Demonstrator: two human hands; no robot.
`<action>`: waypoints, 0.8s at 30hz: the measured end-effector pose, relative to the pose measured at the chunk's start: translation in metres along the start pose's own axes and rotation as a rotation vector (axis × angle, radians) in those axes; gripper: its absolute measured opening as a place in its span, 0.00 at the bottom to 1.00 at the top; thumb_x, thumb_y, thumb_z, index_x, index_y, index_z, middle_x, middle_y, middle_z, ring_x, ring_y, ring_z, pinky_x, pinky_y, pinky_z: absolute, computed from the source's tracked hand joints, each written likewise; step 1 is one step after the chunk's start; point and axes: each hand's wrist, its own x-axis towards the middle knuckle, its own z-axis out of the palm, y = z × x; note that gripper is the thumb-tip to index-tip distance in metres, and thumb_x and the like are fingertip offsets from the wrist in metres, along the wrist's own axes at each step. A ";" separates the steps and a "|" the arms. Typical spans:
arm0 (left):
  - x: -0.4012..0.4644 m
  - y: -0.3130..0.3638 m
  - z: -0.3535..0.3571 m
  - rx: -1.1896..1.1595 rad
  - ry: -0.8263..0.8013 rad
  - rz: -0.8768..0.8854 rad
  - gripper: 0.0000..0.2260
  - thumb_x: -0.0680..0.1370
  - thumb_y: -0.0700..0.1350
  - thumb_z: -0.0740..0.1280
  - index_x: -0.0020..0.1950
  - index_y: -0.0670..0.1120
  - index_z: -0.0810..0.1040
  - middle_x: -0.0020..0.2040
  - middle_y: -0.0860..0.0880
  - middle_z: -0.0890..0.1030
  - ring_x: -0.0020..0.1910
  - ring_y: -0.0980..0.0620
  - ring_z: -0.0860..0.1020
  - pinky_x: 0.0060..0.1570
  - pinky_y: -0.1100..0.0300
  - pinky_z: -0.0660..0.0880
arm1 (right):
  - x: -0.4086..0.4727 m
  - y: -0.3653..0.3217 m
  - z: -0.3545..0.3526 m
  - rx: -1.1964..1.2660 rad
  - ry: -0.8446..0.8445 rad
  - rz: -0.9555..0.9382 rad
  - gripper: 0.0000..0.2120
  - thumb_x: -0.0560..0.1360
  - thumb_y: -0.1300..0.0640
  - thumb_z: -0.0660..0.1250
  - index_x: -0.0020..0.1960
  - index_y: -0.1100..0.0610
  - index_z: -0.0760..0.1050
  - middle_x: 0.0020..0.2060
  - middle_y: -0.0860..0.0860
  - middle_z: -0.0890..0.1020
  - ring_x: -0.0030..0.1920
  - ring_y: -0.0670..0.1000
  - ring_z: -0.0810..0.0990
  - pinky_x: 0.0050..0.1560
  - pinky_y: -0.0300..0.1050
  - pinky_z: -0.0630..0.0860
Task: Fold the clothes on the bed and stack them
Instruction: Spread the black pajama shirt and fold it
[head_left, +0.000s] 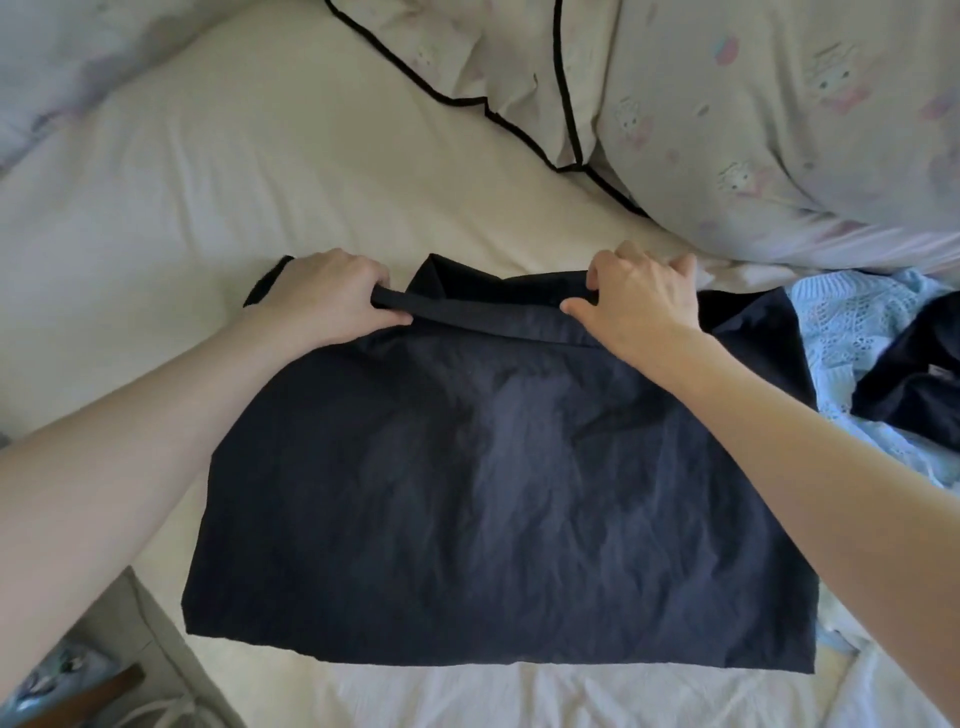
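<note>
A dark navy garment (493, 493) lies spread flat across the cream bed sheet (260, 182), its near edge straight. At its far edge a folded band of the same cloth runs between my hands. My left hand (327, 296) pinches the left end of that band between thumb and fingers. My right hand (644, 293) pinches the right end, fingers curled over the top. A light blue lace garment (852, 332) lies crumpled to the right, with another dark piece of clothing (914, 384) on top of it.
A pale printed pillow with black piping (779, 104) lies at the back right. Another printed cover (62, 62) shows at the back left. The bed's edge and floor items (78, 670) appear at the bottom left.
</note>
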 end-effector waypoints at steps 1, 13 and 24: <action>-0.008 -0.003 0.002 -0.095 -0.011 0.054 0.08 0.74 0.56 0.68 0.40 0.53 0.74 0.36 0.55 0.74 0.41 0.48 0.75 0.35 0.55 0.70 | -0.005 0.000 0.002 0.007 -0.018 -0.011 0.20 0.76 0.42 0.62 0.57 0.57 0.74 0.52 0.54 0.78 0.53 0.57 0.74 0.54 0.52 0.61; -0.024 0.016 -0.018 -0.512 -0.214 0.123 0.13 0.77 0.42 0.66 0.59 0.54 0.80 0.57 0.61 0.79 0.47 0.66 0.75 0.57 0.63 0.71 | -0.008 -0.013 -0.002 0.589 -0.183 0.069 0.08 0.75 0.57 0.63 0.54 0.54 0.75 0.48 0.49 0.79 0.56 0.54 0.73 0.60 0.49 0.64; -0.017 0.021 0.015 -0.294 -0.258 -0.341 0.20 0.80 0.58 0.56 0.45 0.44 0.79 0.23 0.49 0.78 0.22 0.55 0.74 0.28 0.63 0.66 | -0.030 -0.021 -0.002 0.639 -0.322 0.258 0.25 0.73 0.38 0.64 0.38 0.62 0.77 0.27 0.49 0.74 0.34 0.51 0.75 0.36 0.44 0.71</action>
